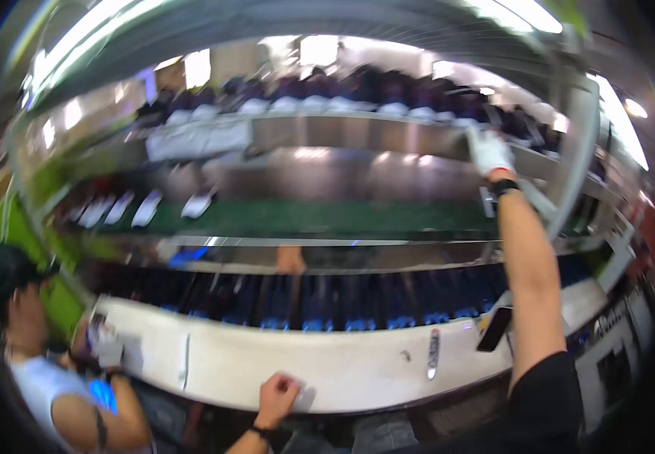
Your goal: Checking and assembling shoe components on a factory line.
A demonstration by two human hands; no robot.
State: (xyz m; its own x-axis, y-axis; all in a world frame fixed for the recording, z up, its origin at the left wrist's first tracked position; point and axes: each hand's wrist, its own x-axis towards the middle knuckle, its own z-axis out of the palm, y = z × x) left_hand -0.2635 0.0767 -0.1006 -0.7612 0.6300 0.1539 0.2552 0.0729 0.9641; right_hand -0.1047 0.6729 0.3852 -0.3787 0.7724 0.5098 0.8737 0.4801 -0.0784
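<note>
My right hand (489,151), in a white glove, is stretched up to the right end of the upper shelf (358,136). Its fingers are smeared by motion against a row of dark shoes with white soles (316,98); whether it grips one cannot be made out. Low in the view, my left hand (278,399) is bare and curled closed above the front edge of the pale worktable (305,359). Whatever it may hold is hidden. A black band circles each wrist.
A dark phone (495,329), a slim tool (433,354) and a thin strip (184,362) lie on the table. Behind run several dark blue pieces (320,295). White-soled shoes (146,208) stand on the green belt (305,219). A co-worker (62,378) sits left; another person's hand (290,259) shows beyond.
</note>
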